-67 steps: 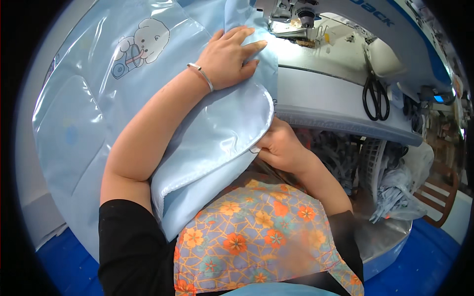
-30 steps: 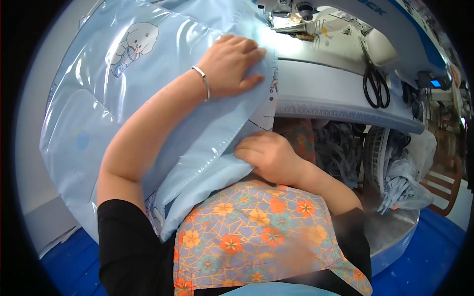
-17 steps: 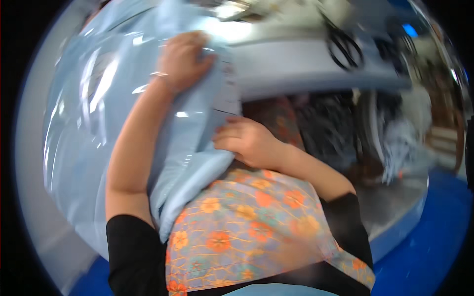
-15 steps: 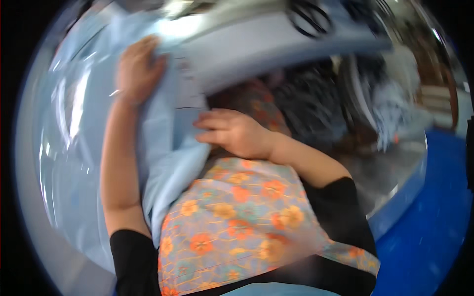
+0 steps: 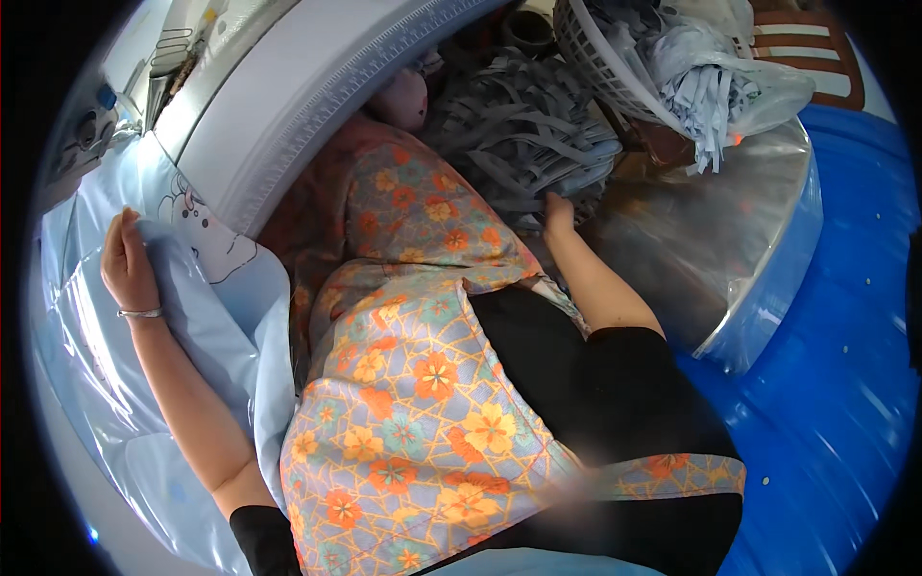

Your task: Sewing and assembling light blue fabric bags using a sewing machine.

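Light blue fabric (image 5: pixel 206 322) with a white cartoon animal print (image 5: pixel 197 230) spreads over the left side and hangs toward my lap. My left hand (image 5: pixel 130 264), a bracelet at its wrist, is on this fabric with its fingers drawn together on a fold. At the right, my right hand (image 5: pixel 558 216) is at the lower edge of a heap of grey fabric strips (image 5: pixel 523 134). Its fingers are bent in at the strips and partly hidden; the thumb side shows. A flowered apron (image 5: pixel 413 384) covers my lap.
A white sewing-machine-like bed edge with a ruler scale (image 5: pixel 336 120) crosses the upper left. A white plastic basket (image 5: pixel 615 67) with a plastic bag of pale strips (image 5: pixel 711 91) stands upper right, beside a plastic-covered surface (image 5: pixel 711 240). Blue sheeting (image 5: pixel 807 384) covers the floor; a brown slatted stool (image 5: pixel 807 58) stands behind.
My right hand has left the blue fabric's edge and moved right to the grey strips. My left hand has moved left and nearer on the fabric. The view has turned to the right.
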`<act>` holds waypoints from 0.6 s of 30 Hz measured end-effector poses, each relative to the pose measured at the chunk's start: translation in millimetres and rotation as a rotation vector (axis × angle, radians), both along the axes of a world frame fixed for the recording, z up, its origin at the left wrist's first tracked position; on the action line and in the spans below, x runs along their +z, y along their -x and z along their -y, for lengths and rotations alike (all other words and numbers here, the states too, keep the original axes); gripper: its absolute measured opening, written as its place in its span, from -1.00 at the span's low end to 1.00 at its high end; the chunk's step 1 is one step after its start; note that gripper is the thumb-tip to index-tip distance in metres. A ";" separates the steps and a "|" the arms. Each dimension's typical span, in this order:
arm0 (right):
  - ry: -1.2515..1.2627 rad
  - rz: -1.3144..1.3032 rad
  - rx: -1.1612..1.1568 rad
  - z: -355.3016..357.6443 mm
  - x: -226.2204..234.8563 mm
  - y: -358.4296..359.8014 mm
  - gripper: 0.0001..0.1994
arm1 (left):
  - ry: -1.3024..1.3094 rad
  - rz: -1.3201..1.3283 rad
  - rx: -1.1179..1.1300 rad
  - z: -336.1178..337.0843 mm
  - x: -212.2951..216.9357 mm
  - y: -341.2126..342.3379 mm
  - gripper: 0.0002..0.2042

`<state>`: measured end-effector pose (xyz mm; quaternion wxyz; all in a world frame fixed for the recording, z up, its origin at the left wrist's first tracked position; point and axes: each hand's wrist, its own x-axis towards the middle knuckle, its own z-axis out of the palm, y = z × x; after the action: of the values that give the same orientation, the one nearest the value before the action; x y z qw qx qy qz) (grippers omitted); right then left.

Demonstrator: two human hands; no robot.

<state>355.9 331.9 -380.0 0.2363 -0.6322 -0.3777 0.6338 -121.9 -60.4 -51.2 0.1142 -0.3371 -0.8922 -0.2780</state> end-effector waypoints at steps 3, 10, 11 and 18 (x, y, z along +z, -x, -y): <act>-0.108 0.042 0.039 0.3 11.5 -9.8 -0.71 | 0.311 0.137 -0.007 22.8 12.1 -3.3 -0.69; -0.400 -0.125 0.116 2.9 169.7 2.2 -0.66 | 0.443 0.434 0.019 48.1 32.5 -40.0 -0.83; -0.507 -0.063 0.212 4.0 198.6 9.6 -0.71 | 0.356 0.361 0.010 29.5 21.4 -50.7 -0.85; -0.436 -0.763 0.941 89.2 417.7 166.9 -0.82 | 0.213 0.477 -0.088 13.8 36.6 -85.6 -0.39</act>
<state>188.9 242.7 37.7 0.1740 -0.0665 -0.6242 0.7588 -36.3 -74.2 -14.5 -0.1474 -0.3105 -0.9027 -0.2589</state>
